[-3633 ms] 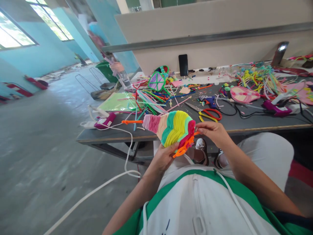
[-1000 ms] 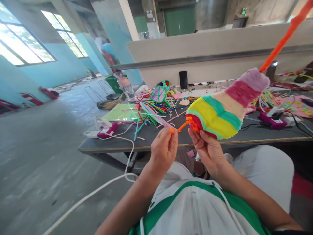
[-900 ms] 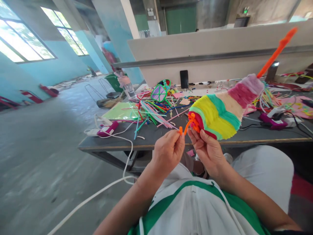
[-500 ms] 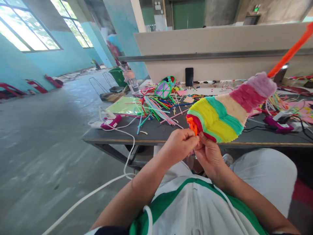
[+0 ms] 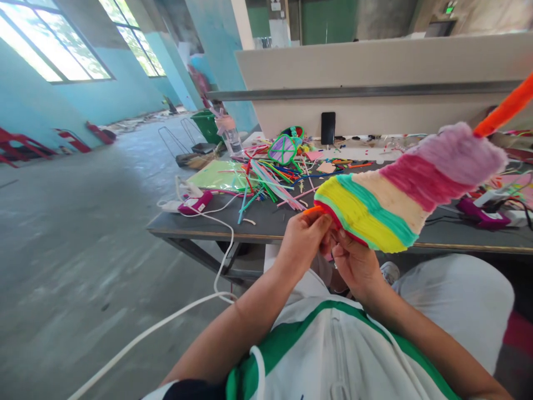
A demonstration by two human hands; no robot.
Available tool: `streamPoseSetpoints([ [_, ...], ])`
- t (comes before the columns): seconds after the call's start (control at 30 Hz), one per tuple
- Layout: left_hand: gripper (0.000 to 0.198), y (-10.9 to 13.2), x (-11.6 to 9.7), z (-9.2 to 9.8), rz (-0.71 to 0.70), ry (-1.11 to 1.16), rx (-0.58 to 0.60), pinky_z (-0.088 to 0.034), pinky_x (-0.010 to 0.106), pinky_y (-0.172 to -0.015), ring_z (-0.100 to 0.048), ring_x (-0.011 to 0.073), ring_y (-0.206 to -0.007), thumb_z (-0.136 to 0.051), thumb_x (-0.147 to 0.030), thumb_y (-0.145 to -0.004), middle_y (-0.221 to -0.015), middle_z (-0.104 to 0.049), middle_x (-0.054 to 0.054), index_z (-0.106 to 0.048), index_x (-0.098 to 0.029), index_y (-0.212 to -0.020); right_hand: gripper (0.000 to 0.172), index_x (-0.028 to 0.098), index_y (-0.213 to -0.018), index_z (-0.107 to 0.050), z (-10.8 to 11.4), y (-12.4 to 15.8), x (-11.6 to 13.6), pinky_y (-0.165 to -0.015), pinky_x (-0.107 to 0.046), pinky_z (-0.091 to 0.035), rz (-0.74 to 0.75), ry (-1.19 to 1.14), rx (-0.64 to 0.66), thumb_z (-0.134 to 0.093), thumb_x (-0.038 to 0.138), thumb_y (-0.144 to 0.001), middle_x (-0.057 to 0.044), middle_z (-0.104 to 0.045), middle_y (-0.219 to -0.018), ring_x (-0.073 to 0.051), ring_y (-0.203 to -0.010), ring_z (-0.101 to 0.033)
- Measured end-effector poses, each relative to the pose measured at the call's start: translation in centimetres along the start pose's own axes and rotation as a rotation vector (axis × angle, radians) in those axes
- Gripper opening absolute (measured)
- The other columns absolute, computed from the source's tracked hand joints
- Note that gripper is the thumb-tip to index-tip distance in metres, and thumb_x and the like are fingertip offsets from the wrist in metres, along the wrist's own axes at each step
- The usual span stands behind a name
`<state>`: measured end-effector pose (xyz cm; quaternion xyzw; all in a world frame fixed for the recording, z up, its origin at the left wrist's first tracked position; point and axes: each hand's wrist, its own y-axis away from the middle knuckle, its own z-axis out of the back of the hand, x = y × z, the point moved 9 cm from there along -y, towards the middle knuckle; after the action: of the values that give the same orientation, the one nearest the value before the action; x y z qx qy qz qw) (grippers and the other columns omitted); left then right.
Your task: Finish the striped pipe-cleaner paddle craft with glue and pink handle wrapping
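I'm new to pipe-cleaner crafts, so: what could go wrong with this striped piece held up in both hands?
The left hand pinches the orange pipe cleaner at the rim of the striped piece; its wire tip might prick a finger. The right hand grips only that rim, so the piece may sag. The white cable hanging off the table could snag a foot.

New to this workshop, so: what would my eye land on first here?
The striped fuzzy piece, held up at centre right, its wide end gripped by the left hand and right hand. Behind it, a tangle of coloured pipe cleaners litters the grey table.
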<state>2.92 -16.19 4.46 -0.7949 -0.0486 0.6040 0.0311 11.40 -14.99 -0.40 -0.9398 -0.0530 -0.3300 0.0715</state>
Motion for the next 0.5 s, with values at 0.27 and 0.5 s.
streamPoseSetpoints([
  [0.27,0.021,0.8,0.0,1.8,-0.218,0.067,-0.153,-0.051,0.023,-0.058,-0.06,0.0103,-0.056,-0.07,-0.029,-0.076,-0.065,-0.06,-0.002,-0.057,-0.015,-0.085,0.021,0.025,-0.081,-0.068,0.9,0.2,0.2,-0.087,-0.027,-0.052,-0.043,-0.126,-0.053,-0.069,0.007,-0.07,0.005,-0.073,-0.084,-0.012,-0.08,-0.067],
  [0.5,0.027,-0.4,-1.3,3.2,-0.182,-0.066,-0.01,-0.051,0.023,-0.067,-0.059,0.0096,-0.069,-0.067,-0.031,-0.079,-0.084,-0.065,0.002,-0.067,-0.017,-0.103,0.018,0.02,-0.093,-0.069,1.1,1.1,-0.2,-0.09,-0.033,-0.053,-0.242,-0.165,0.024,-0.069,0.019,-0.076,-0.002,-0.075,-0.09,-0.016,-0.086,-0.07],
])
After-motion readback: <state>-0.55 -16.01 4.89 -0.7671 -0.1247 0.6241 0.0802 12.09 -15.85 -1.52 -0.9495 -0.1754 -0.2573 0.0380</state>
